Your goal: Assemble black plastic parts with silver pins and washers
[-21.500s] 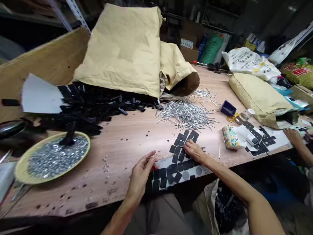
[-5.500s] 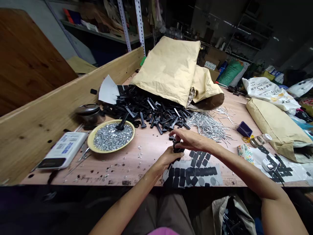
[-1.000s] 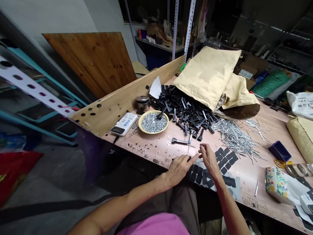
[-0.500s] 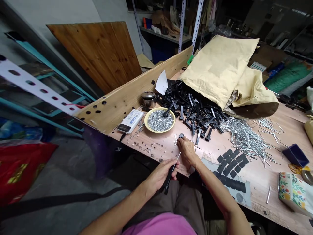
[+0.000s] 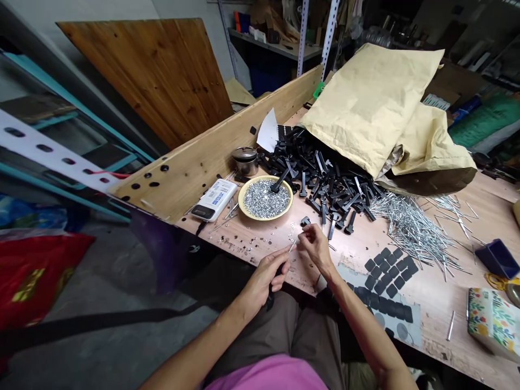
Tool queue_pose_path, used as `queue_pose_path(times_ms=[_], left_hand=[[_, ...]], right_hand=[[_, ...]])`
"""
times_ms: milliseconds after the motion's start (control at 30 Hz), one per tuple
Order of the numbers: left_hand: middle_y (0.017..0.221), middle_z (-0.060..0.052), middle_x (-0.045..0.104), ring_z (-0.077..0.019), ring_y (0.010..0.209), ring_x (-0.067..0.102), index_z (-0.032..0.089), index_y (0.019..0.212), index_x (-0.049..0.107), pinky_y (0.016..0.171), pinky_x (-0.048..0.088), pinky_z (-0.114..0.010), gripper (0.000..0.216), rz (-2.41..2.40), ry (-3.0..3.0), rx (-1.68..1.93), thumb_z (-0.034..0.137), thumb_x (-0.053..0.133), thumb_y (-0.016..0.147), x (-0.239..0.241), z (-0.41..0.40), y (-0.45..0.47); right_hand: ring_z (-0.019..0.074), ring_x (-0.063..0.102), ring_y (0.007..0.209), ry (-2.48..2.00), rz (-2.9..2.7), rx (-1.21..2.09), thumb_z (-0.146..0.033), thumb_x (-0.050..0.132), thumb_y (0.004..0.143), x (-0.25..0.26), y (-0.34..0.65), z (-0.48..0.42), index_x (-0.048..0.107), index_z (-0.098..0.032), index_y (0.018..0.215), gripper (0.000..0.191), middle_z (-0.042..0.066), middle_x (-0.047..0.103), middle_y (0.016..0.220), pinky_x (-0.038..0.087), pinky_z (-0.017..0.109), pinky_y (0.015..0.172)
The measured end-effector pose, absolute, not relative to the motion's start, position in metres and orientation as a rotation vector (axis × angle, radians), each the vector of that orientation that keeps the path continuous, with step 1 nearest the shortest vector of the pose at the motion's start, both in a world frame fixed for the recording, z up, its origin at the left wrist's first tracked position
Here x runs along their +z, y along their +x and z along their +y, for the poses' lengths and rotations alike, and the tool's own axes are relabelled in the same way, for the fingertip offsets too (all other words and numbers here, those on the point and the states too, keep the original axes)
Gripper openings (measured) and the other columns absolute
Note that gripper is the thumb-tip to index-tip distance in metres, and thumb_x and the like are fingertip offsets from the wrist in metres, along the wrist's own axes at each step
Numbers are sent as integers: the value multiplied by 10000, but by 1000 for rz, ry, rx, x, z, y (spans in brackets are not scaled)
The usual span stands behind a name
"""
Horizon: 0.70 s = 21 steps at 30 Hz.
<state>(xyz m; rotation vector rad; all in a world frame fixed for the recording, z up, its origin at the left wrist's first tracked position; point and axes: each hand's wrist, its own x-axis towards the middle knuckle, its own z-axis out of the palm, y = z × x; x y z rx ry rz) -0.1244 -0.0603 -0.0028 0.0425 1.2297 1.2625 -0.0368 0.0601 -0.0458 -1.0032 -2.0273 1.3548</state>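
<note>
My left hand point(image 5: 266, 273) is closed round a black plastic piece with a thin metal pin sticking up from it, held just off the table's near edge. My right hand point(image 5: 316, 248) hovers over the table with its fingers pinched at the pin's tip; what they grip is too small to make out. A small black part point(image 5: 305, 221) lies on the wood just beyond my right hand. A yellow dish of small silver pieces point(image 5: 265, 198) stands beyond both hands, with a black piece standing in it.
A heap of black plastic pieces point(image 5: 325, 181) spills from a tan paper sack point(image 5: 374, 103). Metal pins point(image 5: 410, 225) lie in a pile to the right. A sheet of black pads point(image 5: 388, 281) sits at the near edge. A wooden side board point(image 5: 211, 157) borders the left.
My right hand has drawn back from the table toward the left hand and now pinches at the pin's tip. The left hand has lifted slightly with the black piece.
</note>
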Motion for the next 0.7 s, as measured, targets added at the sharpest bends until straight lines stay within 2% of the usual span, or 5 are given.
queue_pose_path(times_ms=[133, 267, 433, 600, 700], left_hand=[[504, 106, 393, 1, 314, 210, 160, 1177, 579, 322, 125, -151, 514, 1178, 95, 1232, 352, 645, 705, -2, -55, -119], [505, 109, 380, 2, 313, 206, 168, 1237, 546, 324, 107, -155, 569, 1161, 135, 1228, 353, 656, 711, -3, -52, -116], [510, 108, 377, 1, 325, 199, 160, 1270, 525, 332, 107, -158, 614, 1178, 176, 1195, 369, 657, 709, -2, -50, -114], [522, 111, 320, -1, 350, 177, 154, 1288, 516, 351, 65, -166, 639, 1258, 308, 1217, 424, 648, 724, -1, -52, -108], [512, 117, 283, -6, 353, 162, 149, 1297, 506, 352, 45, -169, 644, 1262, 360, 1208, 441, 631, 737, 0, -53, -109]], right_hand=[[138, 623, 662, -953, -1635, 1683, -337, 626, 733, -30, -23, 51, 470, -211, 892, 255, 1, 644, 753, 510, 283, 670], [156, 654, 688, -978, -1545, 1704, -347, 657, 716, -17, -16, 45, 442, -226, 878, 295, 1, 679, 736, 532, 315, 710], [161, 669, 719, -971, -1586, 1552, -339, 628, 755, -17, -10, 41, 450, -224, 894, 254, 16, 696, 767, 546, 318, 723], [180, 666, 832, -827, -1956, 1094, -269, 525, 836, -24, 2, 38, 554, -216, 912, 98, 64, 690, 874, 541, 334, 780], [188, 660, 855, -701, -2102, 945, -260, 501, 862, -24, 11, 38, 615, -216, 903, 129, 75, 692, 886, 535, 338, 796]])
